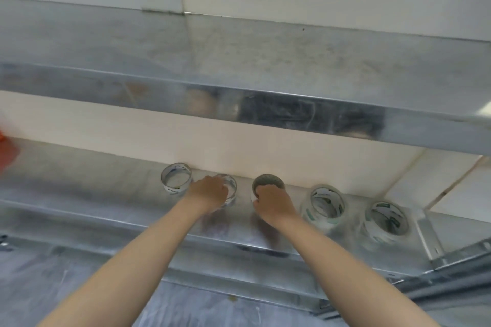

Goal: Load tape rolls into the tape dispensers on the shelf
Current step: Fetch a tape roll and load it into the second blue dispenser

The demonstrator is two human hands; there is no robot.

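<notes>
Several tape rolls lie flat in a row on a metal shelf (106, 202) against a white wall. My left hand (208, 192) is closed over a clear roll (231, 188), second from the left. My right hand (273, 200) grips the front rim of a white roll (268, 182) with a dark centre. An untouched thin roll (176, 178) lies at the far left. Two thicker clear rolls (325, 204) (386, 220) with green print lie to the right. No tape dispenser is in sight.
An upper metal shelf (239, 66) overhangs the row. Something orange (6, 148) shows at the left edge. A metal bracket (427, 233) closes the shelf's right end. A lower metal surface (79, 273) lies under my forearms.
</notes>
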